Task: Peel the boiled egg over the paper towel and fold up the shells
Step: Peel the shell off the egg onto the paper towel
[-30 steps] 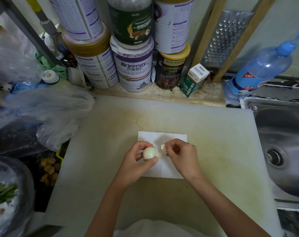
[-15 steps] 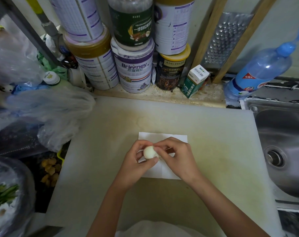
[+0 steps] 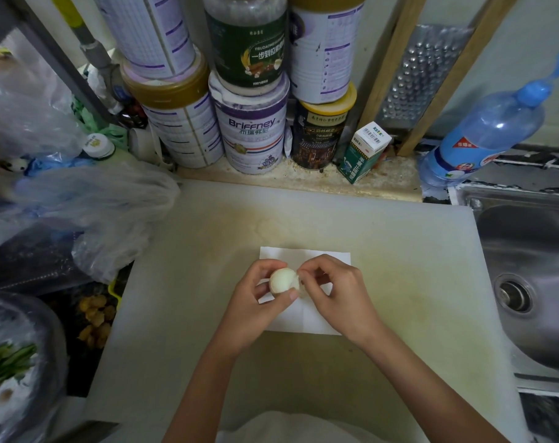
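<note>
While peeling over the paper towel [image 3: 307, 258], gripped the boiled egg [image 3: 283, 280] in the left hand [image 3: 255, 310], thumb beneath and fingers curled behind, bare white side turned up toward the camera. Pinched at the egg's right flank with thumb and forefinger of the right hand [image 3: 334, 297], apparently on a flake of shell [image 3: 300, 282], too small to make out for certain. Held both hands low and directly above the sheet, most likely to catch falling fragments for folding up later. Could not count any pieces lying on it, the middle hidden under the hands. Towel flat near the centre of the pale desk [image 3: 399, 251], well apart from everything else. Along the back ledge, stacked tins [image 3: 252, 129], with a small green carton [image 3: 364, 151] and a metal grater [image 3: 422, 75] just beside them. To the right, a blue water bottle [image 3: 489, 129] leaning at the back, near the steel sink [image 3: 527, 266]; to the left, crumpled plastic bags [image 3: 96, 203] spilling onto the desk's edge. Nothing between hands and towel, and nothing near enough to hinder the peeling or, by the look of it, the fold
</note>
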A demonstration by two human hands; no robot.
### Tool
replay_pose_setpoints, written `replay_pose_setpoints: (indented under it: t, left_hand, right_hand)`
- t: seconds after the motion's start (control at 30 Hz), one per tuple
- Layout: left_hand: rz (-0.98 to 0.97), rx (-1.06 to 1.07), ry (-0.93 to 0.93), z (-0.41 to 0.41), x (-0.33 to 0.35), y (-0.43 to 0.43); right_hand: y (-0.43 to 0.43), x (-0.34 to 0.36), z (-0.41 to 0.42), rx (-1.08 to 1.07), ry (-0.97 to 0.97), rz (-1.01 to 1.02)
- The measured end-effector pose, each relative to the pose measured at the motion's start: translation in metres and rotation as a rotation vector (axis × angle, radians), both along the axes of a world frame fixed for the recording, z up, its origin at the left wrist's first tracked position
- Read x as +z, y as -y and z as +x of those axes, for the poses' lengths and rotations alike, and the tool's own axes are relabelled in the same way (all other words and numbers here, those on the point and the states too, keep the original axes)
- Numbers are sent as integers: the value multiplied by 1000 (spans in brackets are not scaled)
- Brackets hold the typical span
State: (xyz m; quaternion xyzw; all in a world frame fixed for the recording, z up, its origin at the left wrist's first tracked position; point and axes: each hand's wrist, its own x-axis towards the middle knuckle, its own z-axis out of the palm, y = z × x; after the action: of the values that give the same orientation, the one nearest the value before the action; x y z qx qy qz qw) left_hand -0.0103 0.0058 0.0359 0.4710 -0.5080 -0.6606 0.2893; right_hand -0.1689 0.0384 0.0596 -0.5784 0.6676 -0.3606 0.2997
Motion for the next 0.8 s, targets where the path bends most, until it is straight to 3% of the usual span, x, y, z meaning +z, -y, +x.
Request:
replay_pose_setpoints:
  t: [0.27, 0.5, 0.8]
  left_hand:
    - [70, -13, -87, 0, 4, 1]
    - [107, -44, -56, 3, 2, 3]
    - [109, -43, -17, -1, 3, 4]
  right_hand:
    - [2, 7, -5, 140, 23, -10]
    - [3, 9, -7, 72, -72, -77]
    - [0, 15, -9, 34, 43, 13]
